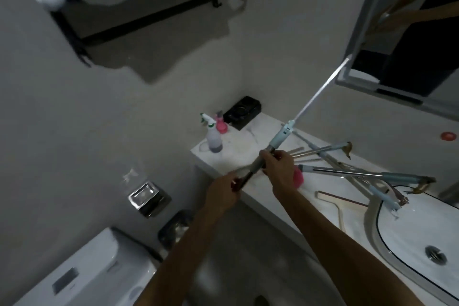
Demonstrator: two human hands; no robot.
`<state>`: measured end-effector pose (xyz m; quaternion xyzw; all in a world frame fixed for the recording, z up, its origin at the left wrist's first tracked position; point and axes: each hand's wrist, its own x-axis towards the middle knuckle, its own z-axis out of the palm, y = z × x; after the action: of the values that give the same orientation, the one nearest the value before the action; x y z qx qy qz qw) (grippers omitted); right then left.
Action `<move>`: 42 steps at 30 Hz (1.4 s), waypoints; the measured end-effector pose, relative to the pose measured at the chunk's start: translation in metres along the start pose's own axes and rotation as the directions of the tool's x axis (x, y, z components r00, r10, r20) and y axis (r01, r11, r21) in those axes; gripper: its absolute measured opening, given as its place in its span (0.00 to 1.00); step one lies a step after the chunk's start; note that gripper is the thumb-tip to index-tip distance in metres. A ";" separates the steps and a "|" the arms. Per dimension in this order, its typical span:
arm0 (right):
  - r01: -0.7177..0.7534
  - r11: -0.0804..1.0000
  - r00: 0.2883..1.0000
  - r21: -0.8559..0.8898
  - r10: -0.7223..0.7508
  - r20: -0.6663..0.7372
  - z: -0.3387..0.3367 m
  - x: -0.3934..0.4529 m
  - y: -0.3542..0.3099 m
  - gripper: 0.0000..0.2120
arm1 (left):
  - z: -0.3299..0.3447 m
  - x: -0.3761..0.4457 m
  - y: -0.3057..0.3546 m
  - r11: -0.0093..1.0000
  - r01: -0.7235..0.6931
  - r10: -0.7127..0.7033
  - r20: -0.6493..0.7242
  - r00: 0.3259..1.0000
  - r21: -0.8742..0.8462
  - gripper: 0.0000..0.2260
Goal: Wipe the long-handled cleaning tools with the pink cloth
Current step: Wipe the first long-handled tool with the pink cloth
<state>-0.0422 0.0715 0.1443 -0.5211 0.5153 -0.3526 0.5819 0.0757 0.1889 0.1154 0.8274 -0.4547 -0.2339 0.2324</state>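
I hold one long-handled tool (pixel 282 136) slanted up toward the mirror, with a pale blue collar and a silver shaft. My left hand (pixel 223 190) grips its lower dark end. Higher up, just below the blue collar, my right hand (pixel 278 167) grips the shaft. The pink cloth (pixel 298 176) shows under that palm; whether it is held or lies on the counter I cannot tell. Several other long-handled tools (pixel 360 174) lie crossed on the marble counter (pixel 238 146), their heads reaching the sink.
A spray bottle (pixel 213 138), a pink bottle (pixel 221 125) and a black box (pixel 242 112) stand at the counter's far end. The white sink (pixel 402 233) is at right, a mirror (pixel 407 30) above it. A toilet (pixel 82 273), a bin (pixel 176 228) and a towel rack (pixel 139 20) sit left.
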 end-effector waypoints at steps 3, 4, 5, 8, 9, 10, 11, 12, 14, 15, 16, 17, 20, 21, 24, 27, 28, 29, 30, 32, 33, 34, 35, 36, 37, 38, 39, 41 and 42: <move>-0.073 0.995 0.995 0.063 0.068 0.068 0.016 -0.027 0.006 0.10 | -0.003 -0.031 -0.030 0.997 0.061 -0.066 -0.112 0.991 -0.044 0.13; -0.094 0.994 0.990 0.053 0.088 0.111 0.022 -0.035 0.010 0.10 | -0.005 -0.043 -0.039 0.996 0.080 -0.087 -0.163 0.983 -0.049 0.14; -0.113 0.993 0.982 0.023 0.109 0.152 0.026 -0.042 0.015 0.10 | -0.006 -0.053 -0.046 0.994 0.096 -0.106 -0.216 0.971 -0.053 0.15; 0.021 0.905 0.957 -0.425 0.105 0.271 0.036 -0.069 0.030 0.13 | -0.013 -0.094 -0.072 0.985 0.160 -0.174 -0.346 0.922 -0.069 0.15; 0.155 0.761 0.940 -0.630 0.083 0.332 0.038 -0.081 0.036 0.14 | -0.015 -0.108 -0.082 0.985 0.161 -0.171 -0.373 0.912 -0.058 0.15; 0.286 0.592 0.920 -0.754 0.049 0.388 0.039 -0.097 0.041 0.13 | -0.018 -0.123 -0.091 0.989 0.145 -0.149 -0.404 0.903 -0.039 0.15; 0.388 0.470 0.903 -0.793 -0.020 0.430 0.042 -0.112 0.046 0.13 | -0.020 -0.136 -0.101 0.993 0.120 -0.118 -0.433 0.894 -0.023 0.15; 0.466 0.410 0.878 -0.784 -0.106 0.466 0.047 -0.127 0.051 0.12 | -0.024 -0.150 -0.108 0.995 0.095 -0.084 -0.454 0.887 0.002 0.15; 0.619 0.386 0.785 -0.684 -0.279 0.553 0.058 -0.153 0.055 0.09 | -0.029 -0.170 -0.122 0.995 0.044 0.004 -0.468 0.884 0.092 0.13; 0.708 0.355 0.706 -0.610 -0.345 0.619 0.066 -0.164 0.057 0.07 | -0.032 -0.179 -0.128 0.989 0.019 0.054 -0.467 0.882 0.150 0.11; 0.782 0.313 0.623 -0.539 -0.371 0.688 0.072 -0.175 0.057 0.06 | -0.035 -0.187 -0.131 0.982 0.000 0.088 -0.462 0.882 0.188 0.07; 0.830 0.276 0.556 -0.484 -0.351 0.753 0.078 -0.184 0.057 0.07 | -0.038 -0.195 -0.135 0.978 -0.023 0.120 -0.465 0.877 0.208 0.04; 0.878 0.185 0.472 -0.441 -0.196 0.859 0.094 -0.207 0.064 0.12 | -0.044 -0.216 -0.139 0.984 -0.073 0.150 -0.536 0.831 0.163 0.06; 0.877 0.172 0.477 -0.449 -0.191 0.858 0.098 -0.213 0.069 0.13 | -0.045 -0.222 -0.143 0.985 -0.079 0.152 -0.565 0.811 0.151 0.08; 0.880 0.138 0.474 -0.454 -0.267 0.839 0.109 -0.226 0.082 0.12 | -0.049 -0.243 -0.146 0.986 -0.056 0.141 -0.611 0.779 0.157 0.11; 0.894 0.199 0.442 -0.401 -0.257 0.859 0.115 -0.233 0.078 0.13 | -0.059 -0.256 -0.138 0.983 -0.006 0.133 -0.694 0.708 0.183 0.10; 0.886 0.256 0.447 -0.386 -0.253 0.858 0.117 -0.234 0.077 0.13 | -0.060 -0.263 -0.131 0.979 -0.016 0.159 -0.719 0.677 0.201 0.09; 0.871 0.312 0.459 -0.380 -0.241 0.855 0.118 -0.235 0.075 0.14 | -0.061 -0.268 -0.125 0.973 -0.045 0.201 -0.737 0.645 0.225 0.07; 0.850 0.360 0.479 -0.384 -0.226 0.848 0.119 -0.236 0.075 0.14 | -0.062 -0.273 -0.123 0.972 -0.077 0.219 -0.737 0.639 0.222 0.04; 0.796 0.448 0.527 -0.407 -0.182 0.830 0.119 -0.236 0.076 0.13 | -0.061 -0.280 -0.125 0.986 -0.072 0.160 -0.765 0.624 0.148 0.05; 0.769 0.499 0.538 -0.400 -0.167 0.826 0.119 -0.237 0.077 0.11 | -0.060 -0.283 -0.127 0.998 -0.029 0.063 -0.787 0.614 0.058 0.07; 0.743 0.549 0.543 -0.382 -0.161 0.824 0.119 -0.238 0.080 0.10 | -0.061 -0.285 -0.128 0.995 0.024 -0.093 -0.796 0.598 -0.099 0.07; 0.714 0.599 0.549 -0.363 -0.158 0.820 0.119 -0.239 0.082 0.09 | -0.065 -0.286 -0.129 0.958 0.047 -0.259 -0.781 0.568 -0.284 0.06; 0.689 0.640 0.549 -0.341 -0.155 0.821 0.119 -0.240 0.086 0.09 | -0.070 -0.287 -0.130 0.886 0.044 -0.411 -0.737 0.537 -0.462 0.07; 0.671 0.670 0.536 -0.319 -0.141 0.832 0.119 -0.242 0.089 0.09 | -0.077 -0.288 -0.129 0.798 0.026 -0.524 -0.672 0.523 -0.602 0.13; 0.657 0.691 0.514 -0.303 -0.117 0.850 0.120 -0.243 0.095 0.10 | -0.084 -0.289 -0.127 0.721 -0.019 -0.577 -0.616 0.537 -0.692 0.19; 0.648 0.705 0.483 -0.288 -0.087 0.872 0.120 -0.246 0.099 0.11 | -0.090 -0.289 -0.125 0.674 -0.076 -0.585 -0.593 0.553 -0.735 0.21; 0.636 0.727 0.411 -0.256 -0.039 0.911 0.122 -0.251 0.108 0.11 | -0.103 -0.290 -0.119 0.629 -0.189 -0.551 -0.604 0.576 -0.754 0.16; 0.632 0.732 0.388 -0.253 -0.016 0.922 0.124 -0.254 0.111 0.10 | -0.107 -0.290 -0.117 0.625 -0.222 -0.535 -0.618 0.576 -0.748 0.11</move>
<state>0.0078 0.3651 0.0865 -0.8679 0.0995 0.0266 0.4860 0.0771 0.5131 0.1804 0.6994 -0.0694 -0.0256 0.7109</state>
